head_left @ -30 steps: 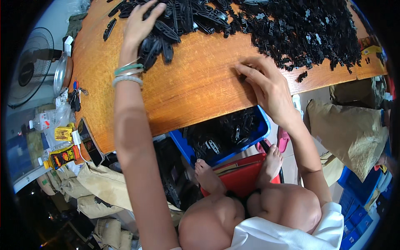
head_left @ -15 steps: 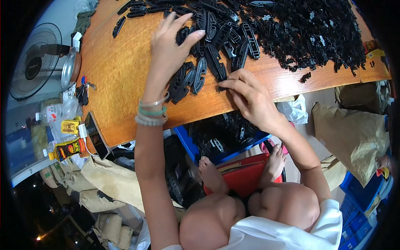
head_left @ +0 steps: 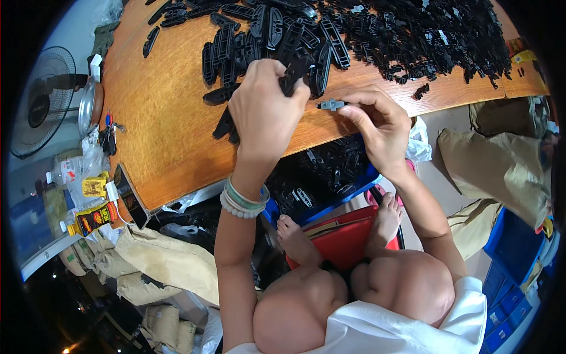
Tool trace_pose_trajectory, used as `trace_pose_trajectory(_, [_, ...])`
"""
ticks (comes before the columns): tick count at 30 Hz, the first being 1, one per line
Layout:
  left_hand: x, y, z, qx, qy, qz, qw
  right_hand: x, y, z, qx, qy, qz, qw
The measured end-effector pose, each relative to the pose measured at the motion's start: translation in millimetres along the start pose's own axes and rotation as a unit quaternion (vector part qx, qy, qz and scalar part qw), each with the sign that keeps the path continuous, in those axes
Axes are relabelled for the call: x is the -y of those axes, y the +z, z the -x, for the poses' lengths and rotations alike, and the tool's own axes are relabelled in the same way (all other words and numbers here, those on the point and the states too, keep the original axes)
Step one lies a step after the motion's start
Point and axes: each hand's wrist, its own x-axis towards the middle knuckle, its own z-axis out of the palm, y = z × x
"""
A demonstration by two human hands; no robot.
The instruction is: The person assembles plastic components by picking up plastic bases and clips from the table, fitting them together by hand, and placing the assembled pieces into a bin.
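Note:
Over the table's front part, my left hand [head_left: 266,112] is closed, its thumb and fingers pinching a long black plastic part [head_left: 296,72] that stands up tilted. To its right, my right hand [head_left: 383,127] holds a small grey plastic clip [head_left: 331,105] between thumb and index finger, close to the table edge. The two held pieces are apart. Beyond my left hand lies a heap of long black slotted plastic parts [head_left: 274,26], a few of them partly hidden under that hand.
A large pile of small black clips [head_left: 436,44] covers the table's far right. Below the edge stands a blue bin [head_left: 372,175] of black parts, with a red stool [head_left: 348,239] nearer me. A fan [head_left: 41,100] and bottles [head_left: 62,176] are at left, a brown sack [head_left: 495,171] at right.
My left hand has come nearer and right from the heap, going from spread fingers to gripping a long black part. My right hand has lifted slightly right, now showing the grey clip.

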Motion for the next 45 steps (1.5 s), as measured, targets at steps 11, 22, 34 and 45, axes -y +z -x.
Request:
trace_pose_trajectory(11, [-16.7, -25.9, 44.7, 0.119, -0.238, 0.615, 0.742, 20.8, -7.8, -1.0, 0.005, 0.099, -0.236, 0.967])
trace_pose_trajectory(22, [-24.0, -24.9, 58.5, 0.149, -0.25, 0.564, 0.773, 26.4, 2.6, 5.5, 0.056, 0.089, -0.245, 0.964])
trace_pose_trajectory(34, [-24.5, -35.0, 59.5, 0.154, -0.236, 0.521, 0.806, 25.6, -7.3, 2.5, 0.11, -0.075, 0.041, 0.99])
trace_pose_trajectory(45, [-19.2, -9.6, 37.2, 0.132, -0.098, 0.408, 0.898, 26.8, -37.1, 28.2, 0.202, 0.048, -0.032, 0.978])
